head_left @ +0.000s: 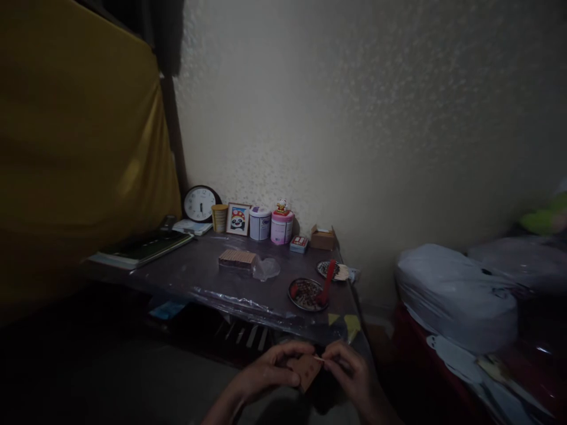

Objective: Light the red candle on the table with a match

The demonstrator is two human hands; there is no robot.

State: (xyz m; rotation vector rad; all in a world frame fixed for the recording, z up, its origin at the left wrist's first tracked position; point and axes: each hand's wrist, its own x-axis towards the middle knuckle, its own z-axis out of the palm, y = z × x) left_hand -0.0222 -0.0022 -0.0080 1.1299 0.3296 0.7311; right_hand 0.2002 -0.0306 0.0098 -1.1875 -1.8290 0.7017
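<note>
My left hand (275, 367) is closed around a small brown cardboard piece (306, 370) with a few darker round marks on its face. At its upper right edge my right hand (348, 369) pinches a thin pale strip or stick (319, 359) between thumb and finger. Both hands are held low, in front of the table's near edge. Beyond them on the table lies a metal plate (293, 301) of small dark and light bits, with a red spoon (328, 283) resting in it. Behind it, a smaller plate (322, 270) carries similar bits and several pale sticks (341, 272).
A stack of brown pieces (237, 258) and a crumpled clear plastic bag (266, 269) lie mid-table (195, 274). Along the wall stand a clock (201, 203), framed picture (238, 219), tins (260, 224) and open box (323, 238). White bags (456, 289) sit at right.
</note>
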